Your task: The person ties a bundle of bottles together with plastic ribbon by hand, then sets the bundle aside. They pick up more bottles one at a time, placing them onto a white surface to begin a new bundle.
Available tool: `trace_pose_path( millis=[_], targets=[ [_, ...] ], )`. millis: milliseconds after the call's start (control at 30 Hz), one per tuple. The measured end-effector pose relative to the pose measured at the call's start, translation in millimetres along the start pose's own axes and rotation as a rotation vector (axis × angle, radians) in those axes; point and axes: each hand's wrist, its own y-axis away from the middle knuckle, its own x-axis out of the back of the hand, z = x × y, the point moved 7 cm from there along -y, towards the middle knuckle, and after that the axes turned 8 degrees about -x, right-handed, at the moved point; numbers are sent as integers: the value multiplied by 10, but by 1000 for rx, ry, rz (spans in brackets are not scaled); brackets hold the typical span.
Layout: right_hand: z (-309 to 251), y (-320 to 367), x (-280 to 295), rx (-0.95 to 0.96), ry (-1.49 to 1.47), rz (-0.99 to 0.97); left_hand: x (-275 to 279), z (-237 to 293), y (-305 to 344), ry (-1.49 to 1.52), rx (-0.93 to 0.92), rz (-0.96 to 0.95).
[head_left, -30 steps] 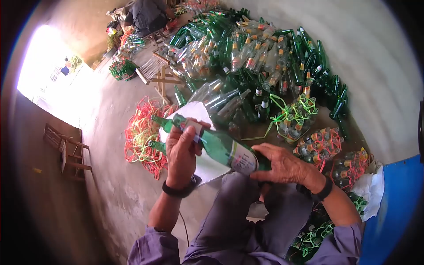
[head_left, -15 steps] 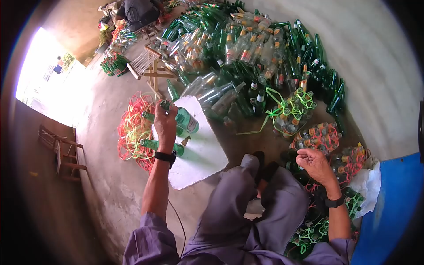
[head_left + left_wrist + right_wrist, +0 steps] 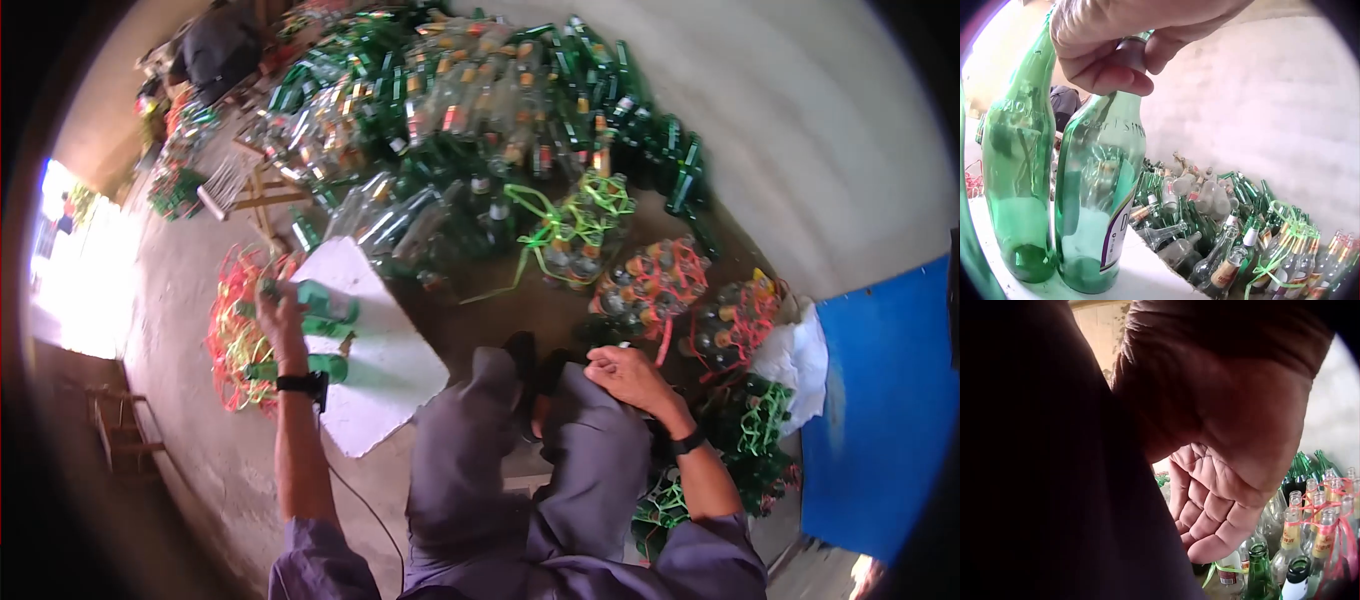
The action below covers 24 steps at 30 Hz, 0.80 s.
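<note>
My left hand (image 3: 282, 325) grips the neck of a green bottle (image 3: 328, 302) with a label, upright on a white board (image 3: 385, 375). In the left wrist view the fingers curl round the neck of this labelled bottle (image 3: 1100, 206), and a second green bottle (image 3: 1019, 187) stands close beside it. Another green bottle (image 3: 325, 368) is nearer to me on the board. My right hand (image 3: 635, 382) holds nothing, over my right knee; the right wrist view shows its palm (image 3: 1216, 475) with loosely bent fingers.
Loose green and clear bottles (image 3: 470, 100) are heaped at the back. Netted bottle bundles (image 3: 655, 285) stand to the right, by a blue panel (image 3: 880, 410). Red and green netting (image 3: 235, 340) lies left of the board. A wooden stool (image 3: 255, 190) and a crouching person (image 3: 215, 50) are farther off.
The labelled bottle, earlier held in both hands, now stands upright on the board. My right hand has let go and moved away to the right. The head view has turned right.
</note>
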Motion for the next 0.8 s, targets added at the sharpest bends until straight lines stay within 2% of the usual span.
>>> trace_pose_path(
  millis=[33,200,267,367,567,700,733,800],
  targets=[
    [-13,-1,18,5,81,9,17,-26,-10,19,26,-8],
    [-6,51,154,-1,49,63,33,-113,-24,-27,77,12],
    [39,62,232,12,133,93,17,-115,-12,7,85,7],
    [180,46,381,-22,114,109,-11,-95,103,41,187,-7],
    [451,-37,766,-118,24,145,-72,328,605,126,194,39],
    [554,-79,1104,-132,99,232,29,346,847,158,220,18],
    [576,-70,1152,-256,5,211,-7,427,931,186,263,-6],
    [540,-85,1310,-159,114,323,-124,862,1142,137,243,-1]
  ],
)
